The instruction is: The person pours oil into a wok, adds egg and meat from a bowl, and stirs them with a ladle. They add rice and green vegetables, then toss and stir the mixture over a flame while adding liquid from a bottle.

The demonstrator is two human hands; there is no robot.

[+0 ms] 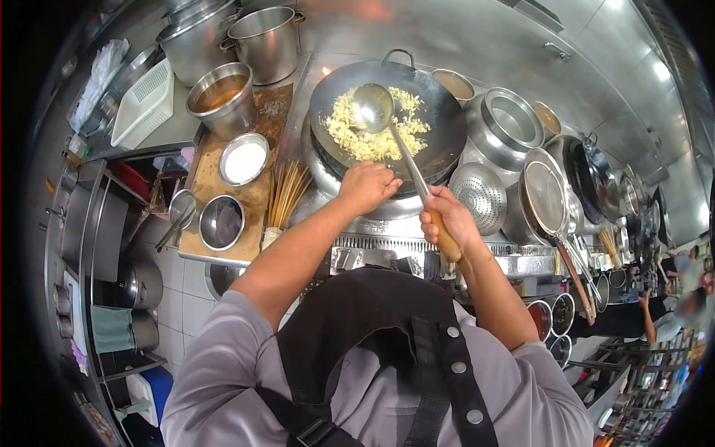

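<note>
A dark wok (439, 123) sits on the stove with yellow, crumbly scrambled egg (350, 138) spread in it. My right hand (453, 217) is wrapped round the wooden handle of a long metal ladle (408, 153), whose round bowl rests over the egg. At the wok's near rim is my left hand (370, 186), its fingers curled closed; whatever it grips there is hidden beneath the fingers. Just left of the wok, a bundle of thin bamboo sticks (287, 195) stands near my left forearm.
On the wooden board (197, 179) at left are a bowl of white powder (245, 161), a metal bowl (222, 223) and a pot of brown liquid (222, 97). A perforated ladle (478, 198) and a strainer (545, 195) lie at right. Another person (674, 316) is far right.
</note>
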